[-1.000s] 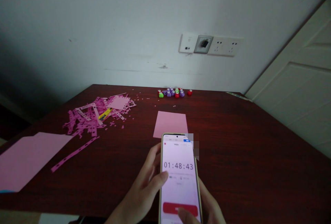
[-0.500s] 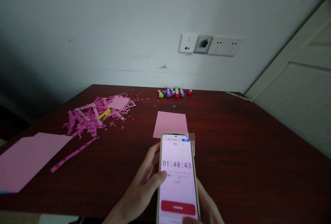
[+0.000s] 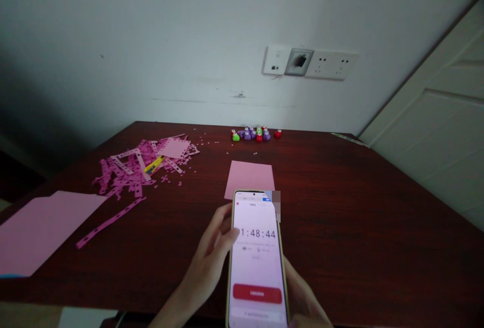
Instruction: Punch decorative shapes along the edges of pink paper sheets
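A smartphone [image 3: 256, 267] stands tilted over the near edge of the table, its lit screen facing me and showing a timer at 01:48:44 above a red button. My left hand [image 3: 212, 250] is closed round the phone's left side, thumb at the screen's edge. Partly behind the phone, my right hand [image 3: 302, 292] grips its right side low down; most of its fingers are hidden. Just beyond the phone's top end lies a square of pink paper [image 3: 250, 179].
Punched pink paper strips [image 3: 128, 171] are heaped at the left, with a yellow cutter [image 3: 154, 164] on them. Larger pink sheets [image 3: 49, 232] and a single strip [image 3: 109, 223] lie nearer. Several small craft punches [image 3: 252, 134] stand by the wall, below sockets [image 3: 330, 65].
The phone has shifted slightly up and left in view, and its timer went from 01:48:43 to 01:48:44. My right thumb has drawn back from the bottom of the screen toward the right edge.
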`<move>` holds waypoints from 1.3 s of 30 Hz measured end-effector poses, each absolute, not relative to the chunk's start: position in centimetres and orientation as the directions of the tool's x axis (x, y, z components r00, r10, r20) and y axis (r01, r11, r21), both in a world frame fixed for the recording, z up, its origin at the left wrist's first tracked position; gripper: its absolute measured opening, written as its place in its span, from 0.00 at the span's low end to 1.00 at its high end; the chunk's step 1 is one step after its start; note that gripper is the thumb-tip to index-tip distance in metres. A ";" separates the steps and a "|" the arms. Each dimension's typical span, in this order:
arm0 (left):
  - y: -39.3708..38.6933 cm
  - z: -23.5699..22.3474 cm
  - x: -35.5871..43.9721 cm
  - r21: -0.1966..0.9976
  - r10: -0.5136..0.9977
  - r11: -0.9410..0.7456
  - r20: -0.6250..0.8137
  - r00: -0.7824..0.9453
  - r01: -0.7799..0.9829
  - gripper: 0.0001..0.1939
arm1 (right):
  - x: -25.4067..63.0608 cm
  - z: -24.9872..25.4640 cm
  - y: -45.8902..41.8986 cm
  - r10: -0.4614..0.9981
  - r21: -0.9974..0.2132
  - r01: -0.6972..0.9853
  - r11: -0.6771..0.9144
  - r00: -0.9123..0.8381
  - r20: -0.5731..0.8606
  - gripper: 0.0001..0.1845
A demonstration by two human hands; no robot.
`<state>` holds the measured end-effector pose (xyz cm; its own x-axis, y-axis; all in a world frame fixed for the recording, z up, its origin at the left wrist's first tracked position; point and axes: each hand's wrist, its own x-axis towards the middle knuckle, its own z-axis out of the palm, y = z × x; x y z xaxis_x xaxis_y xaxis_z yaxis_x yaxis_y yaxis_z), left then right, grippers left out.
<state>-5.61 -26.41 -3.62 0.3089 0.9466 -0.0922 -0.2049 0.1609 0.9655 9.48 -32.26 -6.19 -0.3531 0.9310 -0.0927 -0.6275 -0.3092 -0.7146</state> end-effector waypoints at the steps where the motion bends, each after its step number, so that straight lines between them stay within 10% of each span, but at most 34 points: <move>1: -26.5 -3.6 -5.7 0.962 0.935 0.159 -0.074 0.348 -0.223 0.25 | 9.4 -6.1 -32.2 0.929 -0.709 -0.633 -0.310 -0.360 -0.084 0.43; 5: -26.7 -3.7 -6.1 0.948 0.886 0.159 -0.015 0.463 -0.275 0.36 | 9.2 -6.0 -32.0 0.915 -0.693 -0.636 -0.340 -0.393 -0.088 0.44; 15: -26.6 -3.7 -5.6 0.966 0.947 0.170 -0.105 0.304 -0.196 0.21 | 9.1 -6.2 -32.4 0.928 -0.724 -0.596 -0.347 -0.333 -0.170 0.47; 21: -26.9 -3.8 -6.1 0.949 0.890 0.126 0.020 0.456 -0.287 0.35 | 8.9 -5.9 -32.3 0.923 -0.679 -0.645 -0.351 -0.360 -0.135 0.43; 39: -27.3 -4.8 -6.8 0.892 0.845 0.161 0.097 0.526 -0.423 0.41 | 8.1 -8.7 -33.5 0.983 -0.887 -0.436 -0.151 0.026 -0.180 0.41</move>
